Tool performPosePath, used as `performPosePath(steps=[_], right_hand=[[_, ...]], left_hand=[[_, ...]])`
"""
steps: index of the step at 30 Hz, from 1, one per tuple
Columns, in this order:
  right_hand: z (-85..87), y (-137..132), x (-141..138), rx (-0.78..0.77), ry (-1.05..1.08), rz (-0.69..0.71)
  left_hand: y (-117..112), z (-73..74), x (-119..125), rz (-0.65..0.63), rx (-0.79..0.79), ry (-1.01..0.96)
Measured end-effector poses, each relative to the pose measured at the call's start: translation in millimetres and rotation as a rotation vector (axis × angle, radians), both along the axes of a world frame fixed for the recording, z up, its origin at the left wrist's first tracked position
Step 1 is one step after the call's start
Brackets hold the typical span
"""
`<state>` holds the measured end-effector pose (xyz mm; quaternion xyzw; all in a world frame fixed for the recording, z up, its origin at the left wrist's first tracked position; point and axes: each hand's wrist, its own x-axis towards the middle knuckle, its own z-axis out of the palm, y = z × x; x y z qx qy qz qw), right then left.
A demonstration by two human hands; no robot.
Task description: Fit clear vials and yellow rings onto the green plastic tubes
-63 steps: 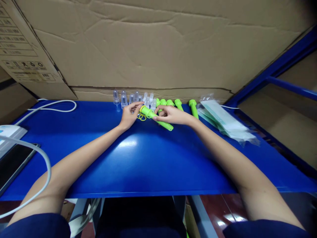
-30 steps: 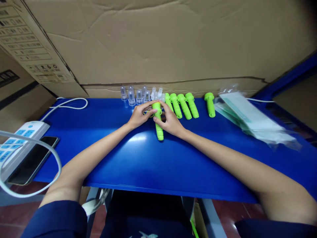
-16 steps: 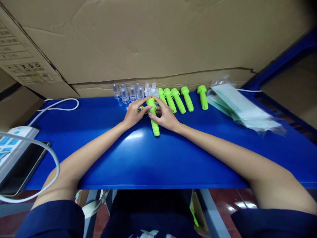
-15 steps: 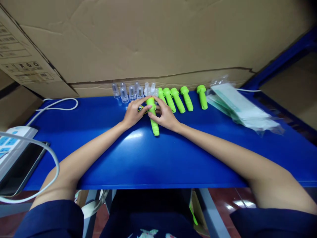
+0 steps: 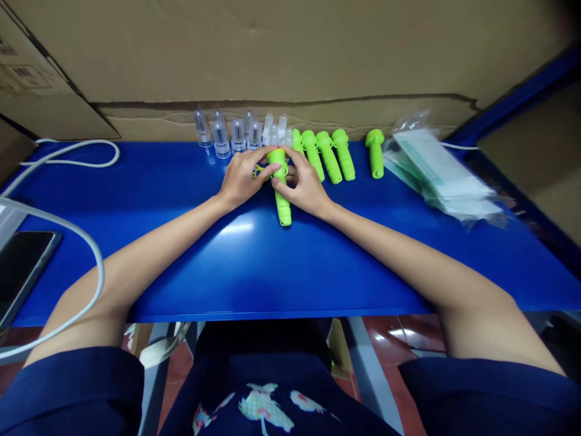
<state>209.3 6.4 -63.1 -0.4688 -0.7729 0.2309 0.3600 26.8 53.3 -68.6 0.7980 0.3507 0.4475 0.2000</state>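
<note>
Phone [image 5: 22, 266] at far L of blue table [image 5: 272, 272], then clear caps [image 5: 221, 139] along back. Person's L hand [image 5: 240, 175] grips green tube [image 5: 282, 203] mid-table, R hand [image 5: 308, 184] also round it, narrow end twd person; more green tubes [image 5: 329, 157] lie to R, then plastic pkts [image 5: 447, 169].

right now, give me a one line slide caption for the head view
Left hand and right hand hold a green tube at a blue table, clear plastic pieces behind.

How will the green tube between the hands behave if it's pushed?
The green tube would probably roll crookedly, since its head looks wider than the rest. It seems stiff, given its straight shape. Grooves near its lower end may help grip.
</note>
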Motion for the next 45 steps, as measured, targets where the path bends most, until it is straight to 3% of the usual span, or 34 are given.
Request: performPosePath(steps=[7, 17, 24, 31, 45], right_hand=[[0.1, 0.4, 0.4, -0.015, -0.02, 0.011], [-0.9, 1.4, -1.3, -0.016, 0.145, 0.042], [-2.9, 2.5, -1.0, 0.02, 0.078, 0.05], [-15.6, 13.9, 1.1, 0.085, 0.169, 0.1], [-18.8, 11.7, 5.8, 0.158, 0.129, 0.083]], left_hand=[[-0.4, 0.1, -1.0, 0.002, -0.001, 0.04], [-4.7, 4.0, -2.6, 0.054, 0.082, 0.113], [-6.5, 5.2, -4.2, 0.064, 0.123, 0.184], [-9.5, 7.4, -3.7, 0.111, 0.158, 0.279], [-10.1, 5.1, -1.3, 0.117, 0.164, 0.289]])
